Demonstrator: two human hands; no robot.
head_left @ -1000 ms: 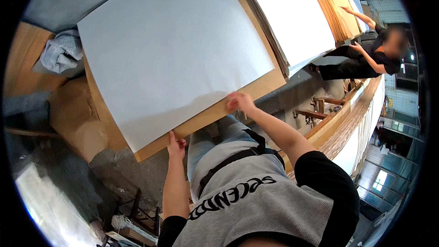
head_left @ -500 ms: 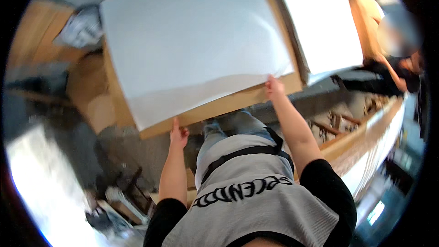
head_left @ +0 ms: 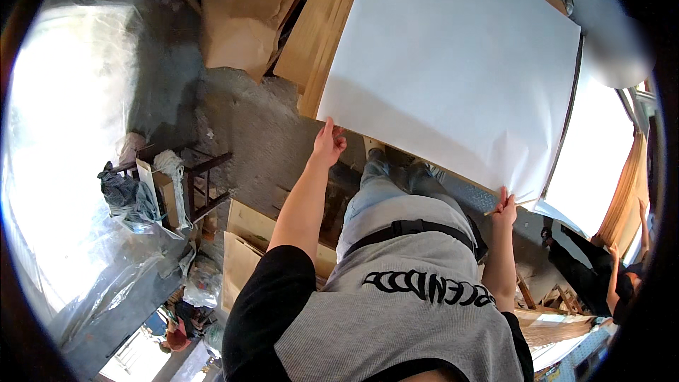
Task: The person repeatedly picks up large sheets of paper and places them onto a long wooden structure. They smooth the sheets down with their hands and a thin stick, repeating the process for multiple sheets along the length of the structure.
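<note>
A person in a gray-and-black top [head_left: 396,318] keeps the left hand [head_left: 327,145] loosely curled, a fingertip at the near corner of a broad white sheet [head_left: 460,64]; whether it grips is unclear. The right hand [head_left: 503,209] pinches the same edge. The sheet spreads ahead of both hands. Brown paper [head_left: 247,14] lies beyond the left hand, a co-worker [head_left: 590,272] right of the right.

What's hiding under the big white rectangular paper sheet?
Flat, tan, board-like layers stick out past the left edge of the white sheet. Whatever lies under its middle is covered.
</note>
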